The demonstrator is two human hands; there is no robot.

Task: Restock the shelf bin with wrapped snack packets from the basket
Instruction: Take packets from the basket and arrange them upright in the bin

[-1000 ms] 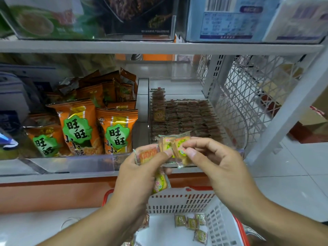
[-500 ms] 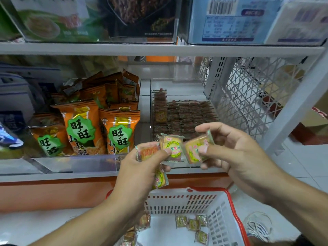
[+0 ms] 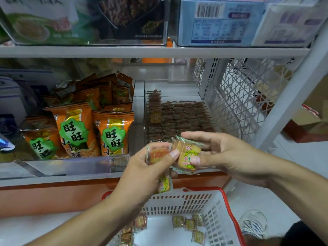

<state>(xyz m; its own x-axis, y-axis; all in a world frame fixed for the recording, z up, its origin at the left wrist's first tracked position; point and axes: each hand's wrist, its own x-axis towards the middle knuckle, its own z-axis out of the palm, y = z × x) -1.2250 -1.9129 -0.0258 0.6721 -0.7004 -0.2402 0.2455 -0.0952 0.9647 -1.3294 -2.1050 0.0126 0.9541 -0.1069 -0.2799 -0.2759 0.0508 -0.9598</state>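
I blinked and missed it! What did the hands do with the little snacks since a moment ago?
The right hand pulled one snack packet away to the right, then brought it back beside the left hand, gripping it throughout. The left hand kept hold of its packets. The basket and the shelf bin stayed put.

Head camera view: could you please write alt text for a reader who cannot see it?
Two bare hands hold small wrapped snack packets in front of a clear shelf bin already lined with rows of them: the left hand grips several, the right hand pinches one packet. Below stands a white basket with more packets; orange snack bags fill the neighbouring bin.
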